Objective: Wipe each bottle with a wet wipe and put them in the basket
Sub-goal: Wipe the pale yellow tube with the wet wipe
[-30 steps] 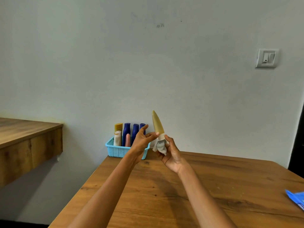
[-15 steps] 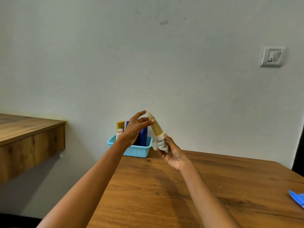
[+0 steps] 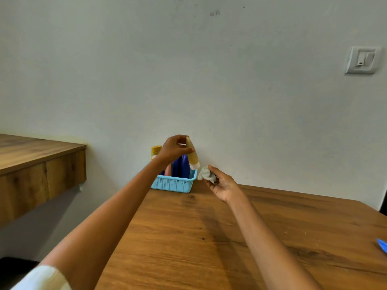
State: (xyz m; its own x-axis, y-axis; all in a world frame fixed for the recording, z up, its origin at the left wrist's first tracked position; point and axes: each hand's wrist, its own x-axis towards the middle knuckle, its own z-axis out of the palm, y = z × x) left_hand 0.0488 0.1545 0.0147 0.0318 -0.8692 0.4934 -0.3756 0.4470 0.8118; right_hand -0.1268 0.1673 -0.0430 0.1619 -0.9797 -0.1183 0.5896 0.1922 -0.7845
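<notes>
My left hand (image 3: 172, 149) grips a tan tube (image 3: 192, 153) by its narrow top end, white cap pointing down, over the right end of the light blue basket (image 3: 173, 184). The basket stands at the table's far left corner against the wall and holds dark blue bottles (image 3: 181, 165), a pinkish one and a yellow-capped one (image 3: 156, 150). My right hand (image 3: 223, 182) is just right of the basket, palm up, holding a crumpled white wet wipe (image 3: 207, 174) in its fingers. Tube and wipe are apart.
The wooden table (image 3: 230, 237) stretches toward me. A blue packet (image 3: 382, 245) pokes in at the right edge. A wooden counter (image 3: 37, 164) juts out at the left. A wall switch (image 3: 361, 60) is at the upper right.
My left hand took the tube by its top and carried it left over the basket. My right hand let go of the tube and kept only the wipe.
</notes>
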